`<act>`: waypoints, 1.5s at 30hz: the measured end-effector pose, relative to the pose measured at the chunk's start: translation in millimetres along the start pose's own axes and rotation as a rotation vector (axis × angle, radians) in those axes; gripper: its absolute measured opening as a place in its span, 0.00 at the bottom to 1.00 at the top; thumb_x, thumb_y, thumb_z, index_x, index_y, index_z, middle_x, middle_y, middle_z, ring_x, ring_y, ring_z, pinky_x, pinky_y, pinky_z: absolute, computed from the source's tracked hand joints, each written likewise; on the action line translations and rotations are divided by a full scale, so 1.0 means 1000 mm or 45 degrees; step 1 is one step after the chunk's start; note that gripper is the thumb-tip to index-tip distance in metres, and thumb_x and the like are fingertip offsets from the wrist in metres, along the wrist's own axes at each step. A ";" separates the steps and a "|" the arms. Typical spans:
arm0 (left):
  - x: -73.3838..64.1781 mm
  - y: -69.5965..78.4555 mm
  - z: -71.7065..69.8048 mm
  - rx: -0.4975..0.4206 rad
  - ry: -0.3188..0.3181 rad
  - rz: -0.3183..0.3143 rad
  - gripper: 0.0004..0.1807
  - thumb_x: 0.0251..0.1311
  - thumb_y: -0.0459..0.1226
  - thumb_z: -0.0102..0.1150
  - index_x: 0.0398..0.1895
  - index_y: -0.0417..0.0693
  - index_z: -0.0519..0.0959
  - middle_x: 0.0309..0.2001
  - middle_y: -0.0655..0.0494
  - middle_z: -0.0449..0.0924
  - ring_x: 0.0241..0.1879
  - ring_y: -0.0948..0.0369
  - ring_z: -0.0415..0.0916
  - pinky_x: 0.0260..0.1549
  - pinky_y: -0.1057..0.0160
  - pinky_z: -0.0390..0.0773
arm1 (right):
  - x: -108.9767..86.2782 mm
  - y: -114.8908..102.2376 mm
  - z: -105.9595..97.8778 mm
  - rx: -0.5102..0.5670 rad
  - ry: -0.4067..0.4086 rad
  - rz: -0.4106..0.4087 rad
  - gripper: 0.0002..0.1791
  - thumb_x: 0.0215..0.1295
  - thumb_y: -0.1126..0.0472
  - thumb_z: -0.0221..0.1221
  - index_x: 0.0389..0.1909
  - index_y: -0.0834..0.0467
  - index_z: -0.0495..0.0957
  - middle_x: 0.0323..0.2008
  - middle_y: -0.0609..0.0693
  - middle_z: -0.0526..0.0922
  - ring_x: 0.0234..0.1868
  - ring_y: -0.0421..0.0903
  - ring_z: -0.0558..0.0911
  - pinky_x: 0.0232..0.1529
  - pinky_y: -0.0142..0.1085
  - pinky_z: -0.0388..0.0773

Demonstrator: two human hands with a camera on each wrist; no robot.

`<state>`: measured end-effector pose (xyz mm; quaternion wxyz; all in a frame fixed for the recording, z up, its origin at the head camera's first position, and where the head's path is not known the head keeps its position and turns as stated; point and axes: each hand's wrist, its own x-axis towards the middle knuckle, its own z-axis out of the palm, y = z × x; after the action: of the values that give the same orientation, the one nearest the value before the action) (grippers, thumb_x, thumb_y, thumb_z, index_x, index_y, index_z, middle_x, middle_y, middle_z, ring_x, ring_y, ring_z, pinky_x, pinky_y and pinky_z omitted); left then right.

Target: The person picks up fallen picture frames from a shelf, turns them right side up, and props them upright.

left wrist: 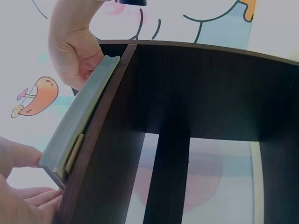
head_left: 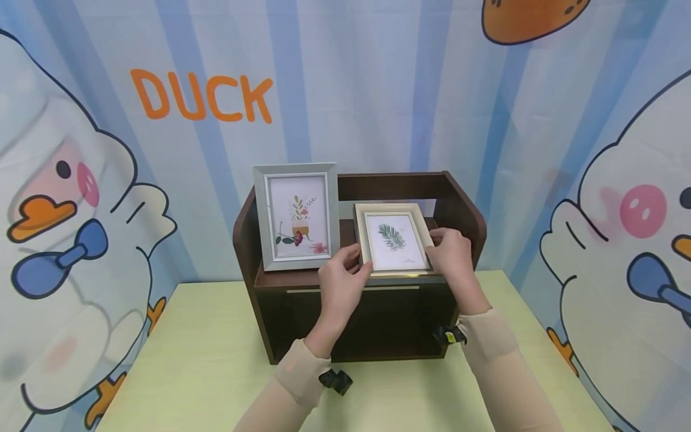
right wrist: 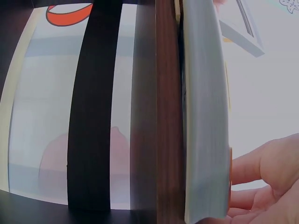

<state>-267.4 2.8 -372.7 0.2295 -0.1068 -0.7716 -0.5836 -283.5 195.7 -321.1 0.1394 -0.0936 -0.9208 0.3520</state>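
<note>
A cream picture frame (head_left: 393,207) with a green leaf print lies tilted back on the upper shelf of a dark brown wooden rack (head_left: 459,210). My left hand (head_left: 342,279) holds its lower left corner between thumb and fingers. On the opposite side, my right hand (head_left: 453,255) grips the right edge. In the right wrist view, a thick pale grey frame edge (right wrist: 205,116) sits against the shelf's front, with a thin orange-gold strip beyond it. To the left, a silver-grey picture frame (head_left: 259,210) with a potted flower print leans upright on the same shelf.
The rack stands on a pale yellow-green table (head_left: 216,336), and its lower compartment (head_left: 388,324) opens toward me. Behind hangs a light blue striped curtain (head_left: 367,90) with cartoon ducks. The rack's side panels rise close beside the frames.
</note>
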 end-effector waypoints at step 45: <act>0.010 0.001 -0.006 -0.160 0.066 0.037 0.25 0.53 0.27 0.63 0.58 0.42 0.75 0.53 0.45 0.80 0.52 0.55 0.79 0.46 0.64 0.80 | 0.002 -0.003 -0.007 0.304 0.069 -0.098 0.27 0.63 0.65 0.57 0.64 0.61 0.69 0.55 0.62 0.77 0.55 0.56 0.78 0.55 0.48 0.76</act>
<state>-273.8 -3.1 -365.6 0.2507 -0.1172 -0.7255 -0.6301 -283.0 198.2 -313.7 0.1877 -0.0502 -0.8712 0.4509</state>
